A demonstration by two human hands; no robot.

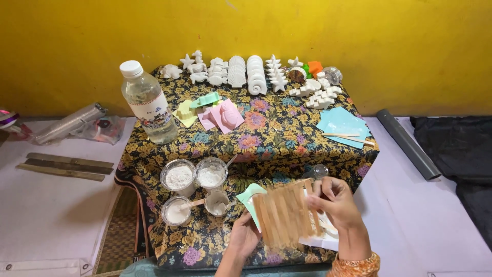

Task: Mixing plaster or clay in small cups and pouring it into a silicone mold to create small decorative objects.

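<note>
While both hands close on it, these lines set out the scene, with clock directions read on the table as the head camera sees it.

Held thing: a row of wooden sticks (pixel 284 215) laid side by side over a mint green mould (pixel 249 196), at about 6 o'clock on the table's near edge.
Left hand (pixel 244 239): under the row's lower left corner, fingers curled up against it, gripping from below.
Right hand (pixel 335 202): on the row's right end, fingers bent over the top sticks, pinching them.
White sheet (pixel 315 241): beneath the sticks, its corner showing below the right hand.
Powder cups (pixel 195 175): two clear cups of white powder at 8 o'clock, two smaller cups just in front of them, one with a stick in it.
Water bottle (pixel 148 102): upright at 10 o'clock, white cap on.
Pink mould (pixel 225 116): near the centre, beside yellow and green ones.
White cast figures (pixel 253 74): lined along the far edge at 12 o'clock, stars, shells and spirals among them.
Blue sheets (pixel 341 125): at 2 o'clock, two loose sticks on them.
Floral cloth (pixel 277 141): covers the table.
Grey pipe (pixel 408 144): on the floor at 3 o'clock.
</note>
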